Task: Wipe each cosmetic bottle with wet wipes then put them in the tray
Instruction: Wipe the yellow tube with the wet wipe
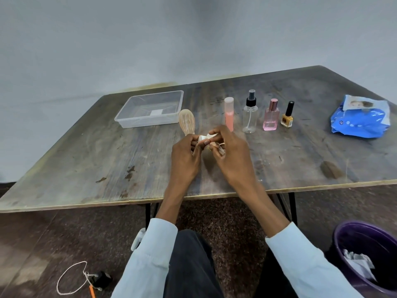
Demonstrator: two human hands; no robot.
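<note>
Head: both hands (211,147) raised, gripping tube (187,123).

Clear tray (150,123), pink perfume bottle (271,117), blue wipes pack (361,122)

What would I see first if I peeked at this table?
Two hands meet in the middle: the left hand holds a peach tube by its white cap, and the right hand pinches something pale beside it. Behind them stand four little bottles in a row, ending in yellow nail polish. A clear tray waits at the back left.
</note>
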